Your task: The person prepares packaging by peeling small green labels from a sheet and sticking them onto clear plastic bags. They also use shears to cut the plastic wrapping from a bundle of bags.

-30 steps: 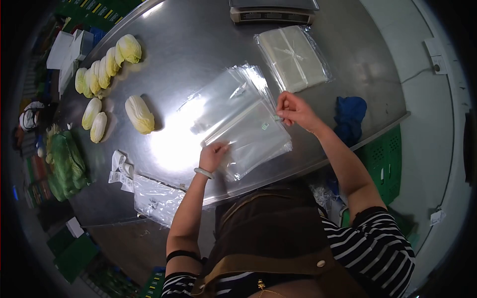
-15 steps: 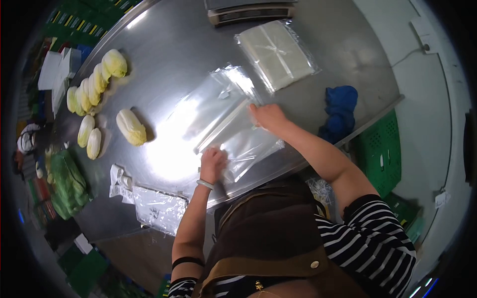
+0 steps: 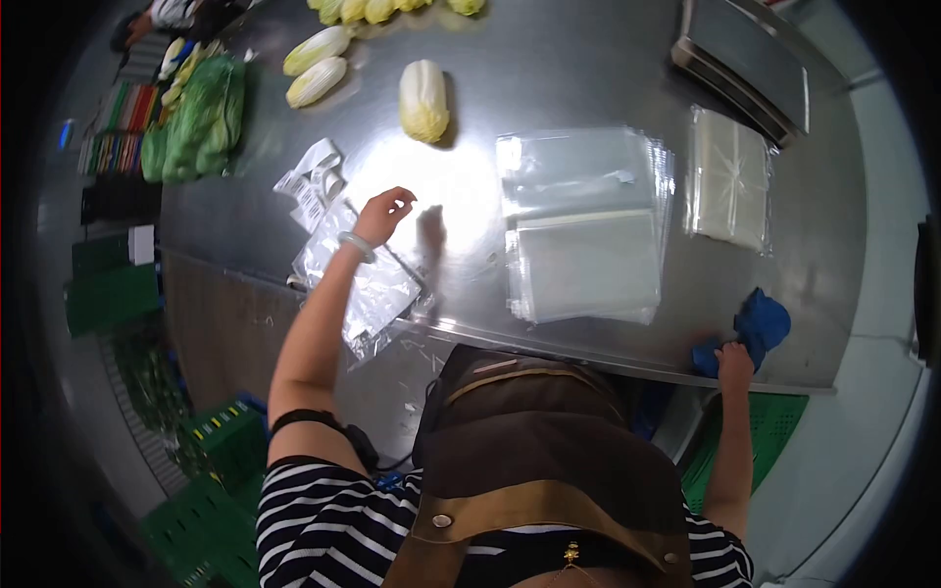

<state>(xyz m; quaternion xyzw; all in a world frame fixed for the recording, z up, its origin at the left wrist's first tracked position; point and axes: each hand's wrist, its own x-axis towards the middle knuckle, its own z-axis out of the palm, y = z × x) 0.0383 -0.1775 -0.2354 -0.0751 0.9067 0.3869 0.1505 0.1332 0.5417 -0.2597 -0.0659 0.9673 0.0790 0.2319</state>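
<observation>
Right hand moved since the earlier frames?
Yes, rightward. Judged against the tied pack, the right hand has left the clear bags and is now at the blue bundle, below the pack in view.

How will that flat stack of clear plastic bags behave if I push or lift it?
The flat stack of clear plastic bags will probably flop when lifted, since the film looks thin and see-through. Its glossy sheets may slip apart if pushed; their staggered edges suggest a loose pile.
</observation>
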